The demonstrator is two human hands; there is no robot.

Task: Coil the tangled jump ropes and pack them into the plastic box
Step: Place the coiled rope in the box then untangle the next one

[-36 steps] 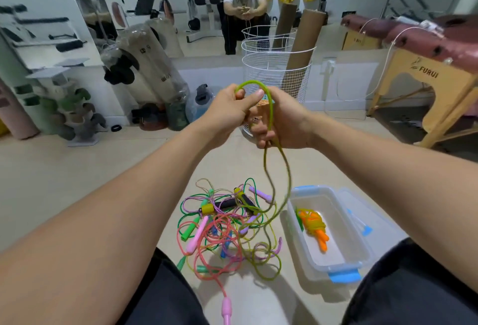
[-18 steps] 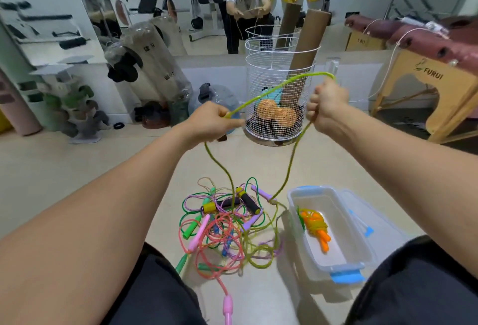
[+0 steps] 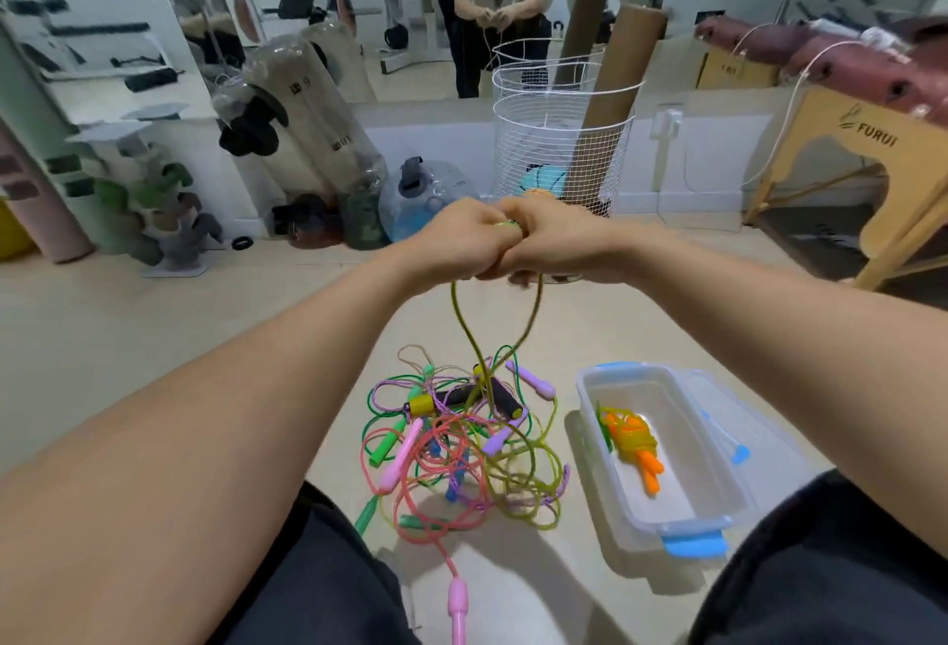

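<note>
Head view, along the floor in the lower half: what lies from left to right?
Green handle → pink handle → tangled jump ropes → plastic box with a coiled orange rope inside → the box's lid.

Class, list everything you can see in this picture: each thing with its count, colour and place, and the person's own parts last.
olive-green rope: one, held up, hanging to the pile
tangled ropes: several, pink, green, purple, yellow, floor centre
plastic box: one, clear with blue clips, floor right of pile
coiled rope: one, orange and yellow, inside the box
box lid: one, clear, against the box's right side
wire basket: one, white, by the mirror
cardboard tubes: two, brown, in and behind the basket
massage table: one, wood and maroon, far right
left hand: gripping the rope
right hand: gripping the rope, touching the left
</note>
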